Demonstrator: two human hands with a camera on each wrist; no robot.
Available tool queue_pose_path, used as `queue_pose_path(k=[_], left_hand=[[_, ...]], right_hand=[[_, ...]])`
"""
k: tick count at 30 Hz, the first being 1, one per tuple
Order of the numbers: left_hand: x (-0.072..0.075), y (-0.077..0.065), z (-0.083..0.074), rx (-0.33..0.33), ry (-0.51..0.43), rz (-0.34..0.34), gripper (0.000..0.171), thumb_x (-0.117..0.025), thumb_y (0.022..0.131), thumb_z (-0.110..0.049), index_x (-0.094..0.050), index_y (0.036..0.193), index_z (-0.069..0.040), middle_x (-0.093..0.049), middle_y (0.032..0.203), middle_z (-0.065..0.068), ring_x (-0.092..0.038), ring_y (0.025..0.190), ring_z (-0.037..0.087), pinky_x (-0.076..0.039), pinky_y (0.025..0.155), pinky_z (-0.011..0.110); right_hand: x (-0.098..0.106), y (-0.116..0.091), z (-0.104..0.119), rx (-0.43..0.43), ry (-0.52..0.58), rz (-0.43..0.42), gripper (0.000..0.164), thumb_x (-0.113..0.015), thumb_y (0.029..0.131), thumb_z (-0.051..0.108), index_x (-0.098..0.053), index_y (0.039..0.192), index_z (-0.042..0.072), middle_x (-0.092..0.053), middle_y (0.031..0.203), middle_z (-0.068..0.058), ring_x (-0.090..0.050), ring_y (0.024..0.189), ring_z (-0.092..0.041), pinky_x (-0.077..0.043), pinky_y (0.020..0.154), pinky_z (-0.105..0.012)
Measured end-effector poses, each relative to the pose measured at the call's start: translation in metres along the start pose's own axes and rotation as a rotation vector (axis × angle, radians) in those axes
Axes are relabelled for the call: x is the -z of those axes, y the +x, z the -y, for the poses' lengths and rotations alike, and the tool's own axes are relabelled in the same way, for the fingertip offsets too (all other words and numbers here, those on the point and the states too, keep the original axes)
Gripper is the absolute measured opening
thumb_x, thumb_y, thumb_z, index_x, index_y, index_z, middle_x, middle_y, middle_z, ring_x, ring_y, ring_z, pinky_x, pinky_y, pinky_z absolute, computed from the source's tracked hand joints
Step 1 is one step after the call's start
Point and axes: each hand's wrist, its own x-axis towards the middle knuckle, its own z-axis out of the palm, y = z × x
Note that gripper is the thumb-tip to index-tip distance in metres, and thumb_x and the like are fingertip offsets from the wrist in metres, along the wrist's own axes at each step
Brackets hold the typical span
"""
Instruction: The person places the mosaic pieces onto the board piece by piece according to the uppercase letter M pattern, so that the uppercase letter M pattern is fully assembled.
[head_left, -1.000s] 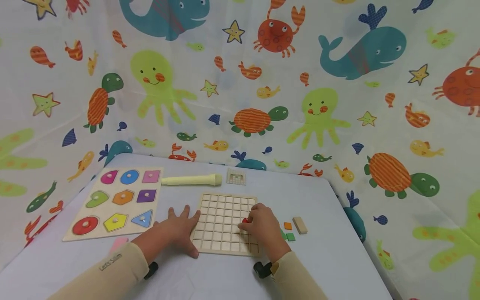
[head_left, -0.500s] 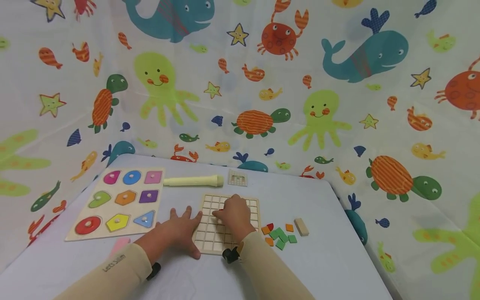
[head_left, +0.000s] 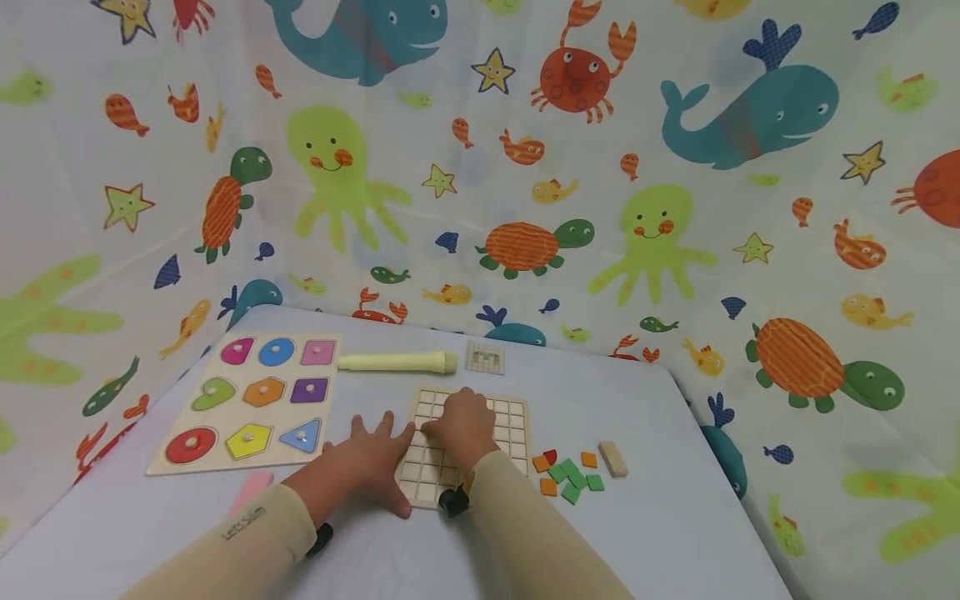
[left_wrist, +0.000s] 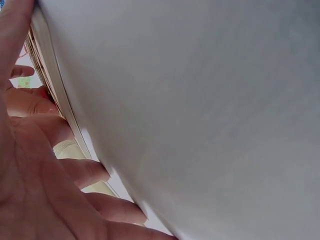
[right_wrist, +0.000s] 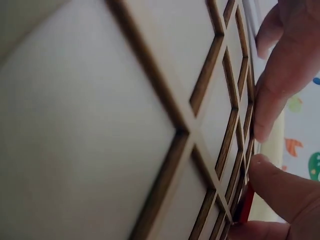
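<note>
Touching the 9 o'clock edge of the grid board point(head_left: 513, 421) with the left hand point(head_left: 371, 458), fingers spread apart and thumb out by the 7 o'clock corner. Reaching over the middle of the board, slightly towards 12, with the right hand point(head_left: 467, 425), thumb and fingertip clamped on a small red piece point(right_wrist: 245, 202). Hidden under the hand in the head view, but visible from the right wrist, right at the face of the board; cannot tell if fully down in a cell.

Scattered near the board, just past 3 o'clock: green tiles point(head_left: 573, 477), orange tiles point(head_left: 548, 486) and a red tile point(head_left: 550, 457). Farther out at 3, a wooden block point(head_left: 612, 459). At 12 o'clock, a pattern card point(head_left: 485, 357); between 10 and 11, a pale yellow tube point(head_left: 397, 362), narrow end towards 9. Across the 9 o'clock side of the bench point(head_left: 675, 517), a shape puzzle point(head_left: 228, 417), with nine knobbed pieces in rows of three. Between 8 and 9, partly behind the left sleeve point(head_left: 247, 537), a pink thing point(head_left: 251, 489). Hanging behind, a curtain point(head_left: 525, 183) printed with sea animals.
</note>
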Motion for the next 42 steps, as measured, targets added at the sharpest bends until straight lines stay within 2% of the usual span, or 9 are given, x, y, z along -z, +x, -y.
queue_pose_path(k=[4,10,21,26,30,33,36,39,42], left_hand=[[0.003,-0.001,-0.001,-0.001,-0.005,-0.002,0.136,-0.097,0.056,-0.070,-0.036,0.167,-0.021,-0.023,0.175,0.024,-0.014,0.152,0.072,-0.027,0.097,0.097],[0.007,-0.006,-0.004,0.006,-0.009,0.017,0.135,-0.097,0.057,-0.069,-0.035,0.167,-0.020,-0.022,0.175,0.024,-0.014,0.152,0.072,-0.026,0.098,0.097],[0.011,-0.005,-0.008,0.019,-0.003,0.023,0.135,-0.097,0.057,-0.069,-0.035,0.167,-0.021,-0.022,0.175,0.023,-0.013,0.153,0.070,-0.025,0.100,0.097],[0.010,-0.006,-0.008,0.029,-0.014,0.028,0.135,-0.098,0.057,-0.068,-0.035,0.167,-0.021,-0.021,0.176,0.023,-0.013,0.153,0.070,-0.025,0.100,0.097],[0.010,-0.007,-0.008,0.034,-0.006,0.023,0.135,-0.098,0.056,-0.068,-0.035,0.167,-0.022,-0.022,0.175,0.023,-0.015,0.153,0.070,-0.027,0.099,0.096],[0.010,-0.005,-0.010,0.039,0.000,0.024,0.136,-0.098,0.056,-0.068,-0.034,0.167,-0.022,-0.023,0.175,0.023,-0.016,0.153,0.070,-0.029,0.098,0.096],[0.011,-0.003,-0.013,0.033,0.014,0.032,0.138,-0.099,0.057,-0.066,-0.033,0.167,-0.016,-0.023,0.174,0.026,-0.018,0.151,0.071,-0.031,0.100,0.094],[0.012,-0.001,-0.014,0.010,0.029,0.045,0.139,-0.100,0.058,-0.062,-0.032,0.166,-0.007,-0.023,0.172,0.030,-0.018,0.150,0.073,-0.031,0.104,0.092],[0.014,0.001,-0.015,-0.001,0.032,0.046,0.141,-0.100,0.058,-0.061,-0.030,0.166,-0.003,-0.022,0.172,0.032,-0.017,0.149,0.075,-0.028,0.107,0.091]], right_hand=[[0.001,0.002,-0.001,0.017,-0.024,-0.014,0.051,-0.084,0.085,0.062,-0.077,0.087,0.011,-0.067,0.106,-0.007,-0.066,0.104,-0.031,-0.060,0.090,-0.054],[0.007,0.004,-0.001,0.007,-0.069,0.042,0.039,-0.082,0.092,0.050,-0.078,0.088,0.012,-0.070,0.104,-0.006,-0.068,0.103,-0.032,-0.059,0.093,-0.057],[0.016,0.005,0.003,0.034,-0.097,0.072,0.037,-0.085,0.090,0.046,-0.080,0.101,0.011,-0.070,0.112,-0.008,-0.068,0.110,-0.035,-0.058,0.096,-0.061],[0.017,-0.002,0.002,0.047,-0.109,0.081,0.029,-0.084,0.091,0.041,-0.080,0.095,0.013,-0.071,0.110,-0.007,-0.067,0.109,-0.034,-0.056,0.100,-0.060],[0.026,-0.018,-0.003,0.044,-0.043,0.071,0.028,-0.085,0.090,0.041,-0.081,0.095,0.014,-0.071,0.104,-0.005,-0.067,0.099,-0.030,-0.057,0.093,-0.056],[0.036,-0.035,-0.014,0.055,0.069,0.045,0.044,-0.086,0.088,0.047,-0.080,0.120,0.018,-0.070,0.118,-0.007,-0.067,0.108,-0.031,-0.057,0.097,-0.057],[0.043,-0.055,-0.032,0.074,0.178,0.011,0.073,-0.089,0.084,0.050,-0.064,0.148,0.027,-0.061,0.143,-0.012,-0.060,0.129,-0.036,-0.054,0.106,-0.062],[0.048,-0.071,-0.055,0.089,0.225,-0.020,0.095,-0.093,0.080,0.049,-0.047,0.161,0.034,-0.046,0.163,-0.015,-0.047,0.146,-0.044,-0.049,0.110,-0.069],[0.052,-0.081,-0.078,0.082,0.217,-0.051,0.107,-0.094,0.077,0.052,-0.037,0.166,0.038,-0.031,0.174,-0.016,-0.032,0.157,-0.048,-0.043,0.112,-0.075]])
